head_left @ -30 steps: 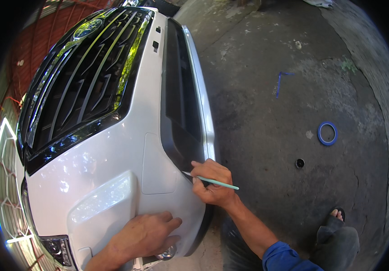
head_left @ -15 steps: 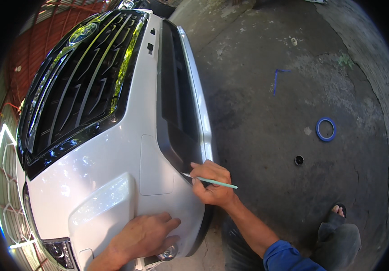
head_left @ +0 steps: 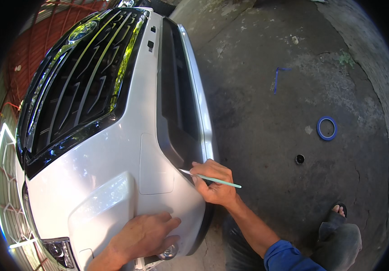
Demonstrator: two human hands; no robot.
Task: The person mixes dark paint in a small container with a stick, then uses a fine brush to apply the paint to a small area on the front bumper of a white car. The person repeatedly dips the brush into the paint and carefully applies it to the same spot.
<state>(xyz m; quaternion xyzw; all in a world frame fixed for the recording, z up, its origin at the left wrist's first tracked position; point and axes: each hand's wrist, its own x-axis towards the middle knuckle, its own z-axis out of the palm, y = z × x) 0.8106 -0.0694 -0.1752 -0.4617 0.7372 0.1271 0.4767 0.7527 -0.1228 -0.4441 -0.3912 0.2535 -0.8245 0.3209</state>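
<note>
My right hand [head_left: 213, 181] pinches a thin paintbrush [head_left: 219, 181] with a mint-green handle. Its pale tip meets the seam where the white car bumper [head_left: 108, 147] borders the black lower grille [head_left: 176, 131]. The side of that hand is close to the silver lower trim [head_left: 206, 131]. Fingers apart and holding nothing, my left hand [head_left: 147, 232] lies on the bumper's corner beside a raised white panel [head_left: 106, 198]. Below its fingers a round lamp [head_left: 169, 252] is partly covered.
On the concrete floor to the right are a roll of blue tape [head_left: 334, 128], a small round dark container [head_left: 299, 159] and a bent blue tape strip [head_left: 276, 80]. My sandalled foot [head_left: 339, 209] stands lower right. The car's upper grille [head_left: 81, 81] is at left.
The brush tip has shifted slightly up and to the left along the seam, and the handle's end has swung a little to the right. My left hand stays put.
</note>
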